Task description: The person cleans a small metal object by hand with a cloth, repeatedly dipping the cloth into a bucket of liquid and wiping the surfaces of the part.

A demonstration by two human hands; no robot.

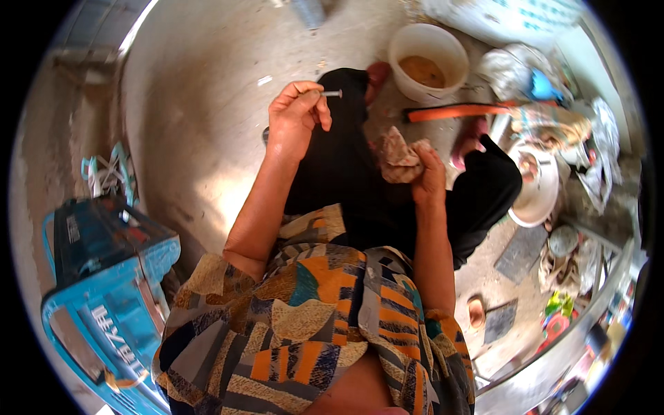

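Observation:
My left hand (295, 116) is raised over my thigh, above the concrete floor. Between its thumb and fingers is a small, thin metal pin (332, 94), perhaps a nail, with a flat end pointing right. In my right hand (429, 171) is a crumpled, stained cloth (398, 158), held over the gap between my knees. The two hands are apart, and the cloth does not touch the pin. My black trousers (332, 171) lie beneath both hands.
A white bucket (451, 49) holds brownish liquid ahead. An orange bar (461, 110) with a black end lies near my feet. A white basin (542, 199), plastic bags (511, 72) and clutter crowd the right. A blue machine (109, 306) bearing writing stands left.

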